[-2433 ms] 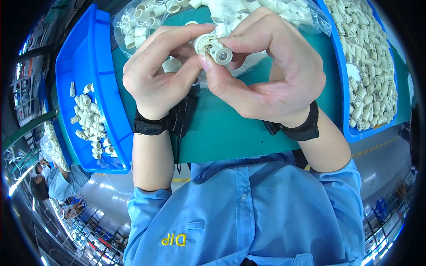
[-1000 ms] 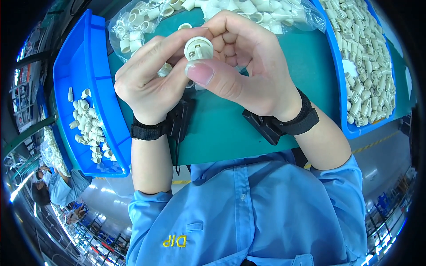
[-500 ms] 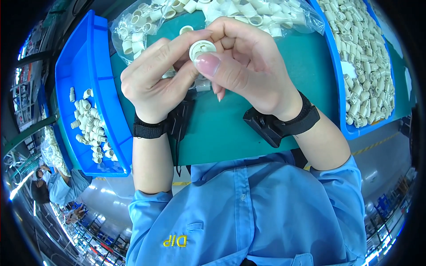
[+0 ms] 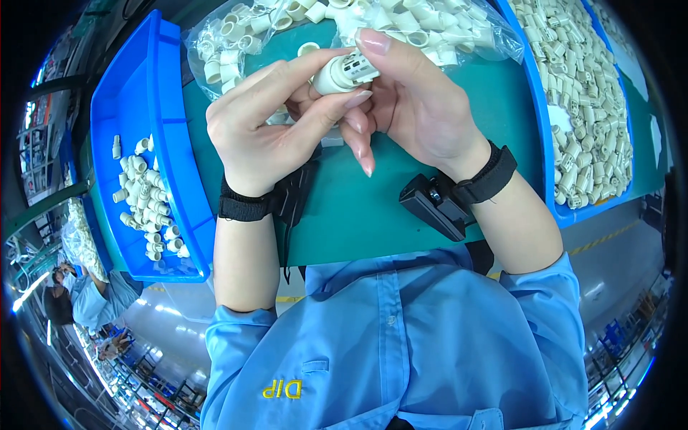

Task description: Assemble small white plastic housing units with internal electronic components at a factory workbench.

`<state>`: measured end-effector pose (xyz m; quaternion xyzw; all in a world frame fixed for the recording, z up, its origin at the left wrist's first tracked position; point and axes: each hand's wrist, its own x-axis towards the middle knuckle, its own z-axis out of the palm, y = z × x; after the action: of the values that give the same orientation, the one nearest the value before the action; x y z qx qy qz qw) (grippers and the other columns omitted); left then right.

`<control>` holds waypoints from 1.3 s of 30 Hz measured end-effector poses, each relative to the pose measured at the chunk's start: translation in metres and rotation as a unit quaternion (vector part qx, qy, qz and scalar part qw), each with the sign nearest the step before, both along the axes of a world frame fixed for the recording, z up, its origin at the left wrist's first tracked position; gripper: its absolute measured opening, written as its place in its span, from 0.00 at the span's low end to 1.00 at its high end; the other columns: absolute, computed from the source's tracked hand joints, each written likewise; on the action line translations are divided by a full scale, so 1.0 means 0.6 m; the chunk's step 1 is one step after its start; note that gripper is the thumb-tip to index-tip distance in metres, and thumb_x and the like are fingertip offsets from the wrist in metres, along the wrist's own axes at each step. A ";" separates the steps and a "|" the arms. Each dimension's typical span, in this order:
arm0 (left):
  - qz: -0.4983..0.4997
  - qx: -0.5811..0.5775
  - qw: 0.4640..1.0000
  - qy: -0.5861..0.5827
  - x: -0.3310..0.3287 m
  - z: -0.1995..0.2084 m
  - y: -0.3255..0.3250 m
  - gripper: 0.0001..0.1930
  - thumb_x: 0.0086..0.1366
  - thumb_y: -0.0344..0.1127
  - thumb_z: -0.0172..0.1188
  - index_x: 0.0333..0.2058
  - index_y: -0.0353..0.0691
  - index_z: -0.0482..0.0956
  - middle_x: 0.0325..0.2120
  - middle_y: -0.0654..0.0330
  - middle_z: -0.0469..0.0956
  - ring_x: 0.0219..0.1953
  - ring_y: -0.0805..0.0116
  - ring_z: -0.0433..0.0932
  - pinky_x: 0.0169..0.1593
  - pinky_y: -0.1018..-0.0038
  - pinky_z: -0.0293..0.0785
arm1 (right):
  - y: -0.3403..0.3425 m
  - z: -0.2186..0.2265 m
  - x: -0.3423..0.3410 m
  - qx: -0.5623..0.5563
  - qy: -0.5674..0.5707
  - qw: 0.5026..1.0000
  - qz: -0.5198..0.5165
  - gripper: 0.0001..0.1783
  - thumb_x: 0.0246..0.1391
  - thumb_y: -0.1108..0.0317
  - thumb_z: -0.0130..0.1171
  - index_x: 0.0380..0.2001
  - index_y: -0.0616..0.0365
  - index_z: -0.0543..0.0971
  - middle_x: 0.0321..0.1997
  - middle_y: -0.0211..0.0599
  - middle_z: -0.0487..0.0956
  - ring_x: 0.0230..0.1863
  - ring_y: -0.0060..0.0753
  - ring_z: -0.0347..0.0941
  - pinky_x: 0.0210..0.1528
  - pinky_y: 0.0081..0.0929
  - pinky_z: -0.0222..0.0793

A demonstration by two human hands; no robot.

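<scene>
A small white plastic part (image 4: 332,79), with a round cap-like end and a narrower slotted end, is held above the bench. The fingers and thumb of my left hand (image 4: 258,125) pinch its round end. My right hand (image 4: 426,100) has the slotted end between its thumb and curled fingers, the thumb along the upper side. A few of the right fingertips hang below the part. Just beyond my hands, a clear plastic bag (image 4: 247,44) of white plastic sleeves lies open, with one loose sleeve (image 4: 308,49) beside it.
On the left stands a blue bin (image 4: 185,172) with a small pile of white fittings. Another blue bin (image 4: 543,154), heaped with similar parts, stands on the right. The green bench top (image 4: 344,222) lies between. A co-worker in blue (image 4: 89,301) is at far left.
The white part has turned from its round face to its side, showing the slotted end. My right thumb has lifted off the face and moved up and away.
</scene>
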<state>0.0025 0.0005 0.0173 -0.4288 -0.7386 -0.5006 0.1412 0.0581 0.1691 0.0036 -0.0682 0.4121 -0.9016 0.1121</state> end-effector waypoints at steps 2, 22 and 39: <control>-0.003 0.000 1.000 0.005 0.000 0.006 0.000 0.18 0.49 0.24 0.75 0.42 0.35 0.87 0.18 0.64 0.77 0.19 0.79 0.75 0.25 0.82 0.69 | 0.004 0.000 -0.001 0.009 0.001 1.000 0.003 0.30 0.64 0.44 0.55 0.27 0.65 0.79 0.19 0.37 0.77 0.18 0.27 0.77 0.17 0.25 0.75; 0.476 -0.414 0.771 -0.085 0.018 0.092 -0.325 0.20 0.63 0.49 0.66 0.43 0.37 0.85 0.23 0.50 0.82 0.23 0.61 0.79 0.30 0.71 0.73 | 0.287 0.097 0.181 0.692 0.046 0.652 -0.307 0.06 0.55 0.75 0.65 0.37 0.63 0.81 0.33 0.29 0.82 0.36 0.18 0.76 0.36 0.18 0.70; 0.078 -0.218 0.973 0.014 -0.051 -0.013 -0.018 0.10 0.58 0.24 0.61 0.40 0.41 0.82 0.38 0.54 0.78 0.42 0.49 0.80 0.44 0.60 0.77 | 0.310 0.094 0.179 0.816 0.044 0.544 -0.190 0.11 0.50 0.82 0.63 0.38 0.64 0.77 0.35 0.41 0.78 0.36 0.37 0.77 0.41 0.30 0.73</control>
<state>-0.0284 -0.0104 0.0097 -0.3975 -0.8590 -0.3090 0.0932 0.1652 0.3549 0.0601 0.0927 0.9779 -0.1722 -0.0734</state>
